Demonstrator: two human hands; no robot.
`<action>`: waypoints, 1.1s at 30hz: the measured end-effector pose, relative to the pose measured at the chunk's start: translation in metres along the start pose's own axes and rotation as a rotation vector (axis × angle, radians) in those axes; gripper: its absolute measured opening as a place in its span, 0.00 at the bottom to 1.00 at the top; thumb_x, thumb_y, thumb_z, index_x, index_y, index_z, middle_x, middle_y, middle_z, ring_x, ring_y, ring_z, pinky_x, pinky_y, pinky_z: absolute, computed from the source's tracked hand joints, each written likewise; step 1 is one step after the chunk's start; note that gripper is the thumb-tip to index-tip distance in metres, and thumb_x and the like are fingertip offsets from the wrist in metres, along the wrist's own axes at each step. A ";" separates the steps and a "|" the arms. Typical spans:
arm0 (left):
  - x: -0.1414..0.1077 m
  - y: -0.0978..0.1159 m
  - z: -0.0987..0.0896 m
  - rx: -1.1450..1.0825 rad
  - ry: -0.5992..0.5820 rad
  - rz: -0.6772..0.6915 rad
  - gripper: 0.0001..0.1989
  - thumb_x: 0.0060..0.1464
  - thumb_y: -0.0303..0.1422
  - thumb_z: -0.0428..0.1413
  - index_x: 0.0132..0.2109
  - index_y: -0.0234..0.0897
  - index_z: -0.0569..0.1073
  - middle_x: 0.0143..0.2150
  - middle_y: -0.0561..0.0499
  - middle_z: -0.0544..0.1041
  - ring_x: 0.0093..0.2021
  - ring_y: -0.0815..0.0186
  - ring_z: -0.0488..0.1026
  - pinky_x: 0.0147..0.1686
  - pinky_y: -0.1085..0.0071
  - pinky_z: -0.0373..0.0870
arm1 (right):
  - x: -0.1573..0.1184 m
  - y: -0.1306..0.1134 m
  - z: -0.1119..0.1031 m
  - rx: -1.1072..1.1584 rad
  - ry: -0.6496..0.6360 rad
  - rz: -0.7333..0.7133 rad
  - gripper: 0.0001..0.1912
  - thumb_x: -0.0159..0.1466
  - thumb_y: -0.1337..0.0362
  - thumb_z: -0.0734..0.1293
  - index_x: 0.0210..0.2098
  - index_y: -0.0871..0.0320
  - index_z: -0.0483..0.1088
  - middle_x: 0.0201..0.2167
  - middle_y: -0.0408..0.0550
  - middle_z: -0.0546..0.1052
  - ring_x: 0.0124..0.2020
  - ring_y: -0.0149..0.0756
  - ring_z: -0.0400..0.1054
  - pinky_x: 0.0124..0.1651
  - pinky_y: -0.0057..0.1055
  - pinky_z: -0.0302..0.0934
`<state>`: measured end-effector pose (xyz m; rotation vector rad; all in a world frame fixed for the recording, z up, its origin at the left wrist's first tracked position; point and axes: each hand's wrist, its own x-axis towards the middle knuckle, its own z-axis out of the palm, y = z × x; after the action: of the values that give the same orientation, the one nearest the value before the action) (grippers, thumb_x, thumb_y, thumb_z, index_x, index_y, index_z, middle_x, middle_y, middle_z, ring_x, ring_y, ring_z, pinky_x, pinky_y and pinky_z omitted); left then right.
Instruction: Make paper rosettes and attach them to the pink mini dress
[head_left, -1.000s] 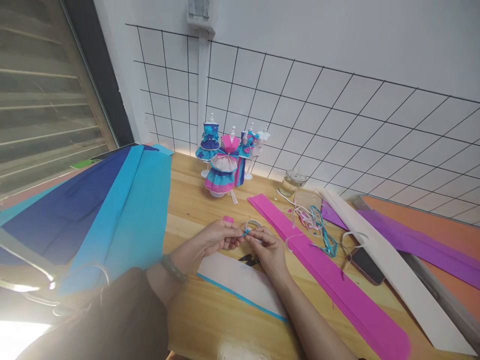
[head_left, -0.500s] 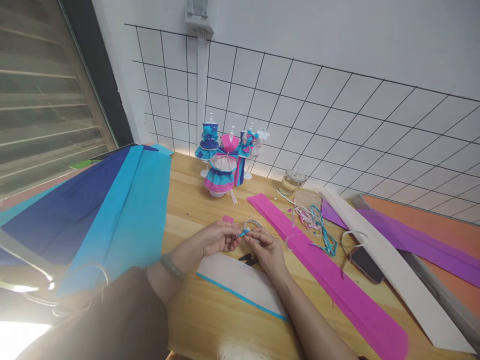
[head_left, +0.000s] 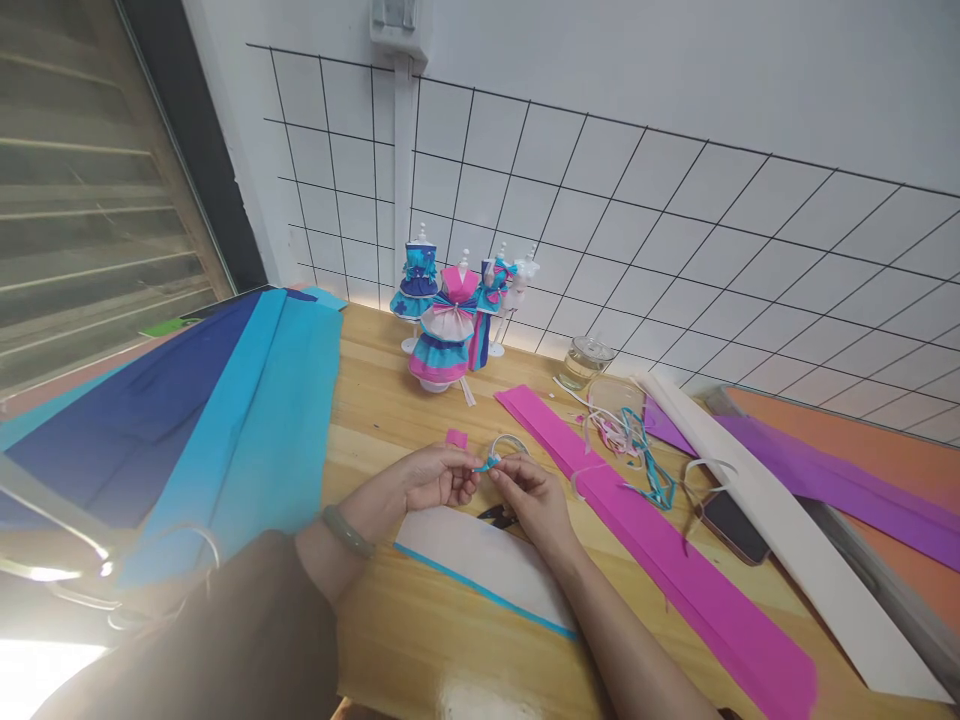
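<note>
A small blue strip of crepe paper [head_left: 487, 465] is pinched between both hands, above the table. My left hand [head_left: 441, 476] grips its left end between thumb and fingers, and my right hand [head_left: 532, 495] pinches the right end. Just behind the fingers stands a roll of clear tape [head_left: 508, 443]. Scissors [head_left: 498, 516] lie beneath the hands, their far part hidden by my right hand. Closer to me is a white paper sheet with a blue edge [head_left: 480, 570]; my right forearm passes over its right end. A small pink paper piece [head_left: 457, 438] lies beyond my left hand.
Several mini dress forms in paper dresses [head_left: 442, 330] stand at the back. To the right are a glass jar [head_left: 585, 362], a long pink paper strip [head_left: 660, 560], paper scraps [head_left: 649, 470], a phone [head_left: 733, 530] and a white strip [head_left: 795, 540]. Blue sheets [head_left: 277, 400] lie left.
Both hands stay almost still with the blue strip pinched between them. The view has shifted very slightly; nothing else has visibly moved.
</note>
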<state>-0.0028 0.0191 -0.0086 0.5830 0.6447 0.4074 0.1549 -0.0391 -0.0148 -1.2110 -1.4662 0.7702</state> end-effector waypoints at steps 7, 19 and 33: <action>0.003 -0.001 -0.003 0.025 -0.004 -0.059 0.04 0.42 0.27 0.56 0.28 0.29 0.69 0.19 0.53 0.70 0.20 0.75 0.66 0.22 0.80 0.61 | 0.000 -0.003 -0.002 -0.028 -0.103 -0.027 0.09 0.57 0.62 0.63 0.32 0.56 0.73 0.31 0.48 0.71 0.37 0.37 0.64 0.40 0.32 0.58; 0.000 0.003 -0.002 0.141 0.006 -0.115 0.06 0.40 0.30 0.57 0.27 0.32 0.68 0.18 0.53 0.68 0.20 0.75 0.65 0.15 0.82 0.52 | -0.002 -0.009 -0.004 -0.113 -0.159 -0.224 0.13 0.59 0.65 0.61 0.43 0.51 0.69 0.44 0.50 0.67 0.48 0.39 0.59 0.48 0.37 0.56; -0.006 0.002 0.007 0.557 0.099 0.246 0.13 0.43 0.39 0.56 0.28 0.32 0.67 0.22 0.52 0.69 0.19 0.74 0.64 0.16 0.79 0.56 | -0.002 -0.005 -0.004 -0.206 -0.074 -0.073 0.10 0.59 0.60 0.60 0.29 0.57 0.70 0.26 0.46 0.71 0.28 0.34 0.64 0.30 0.30 0.58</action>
<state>-0.0031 0.0150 -0.0001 1.1861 0.7891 0.4904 0.1569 -0.0430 -0.0101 -1.2857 -1.6741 0.6323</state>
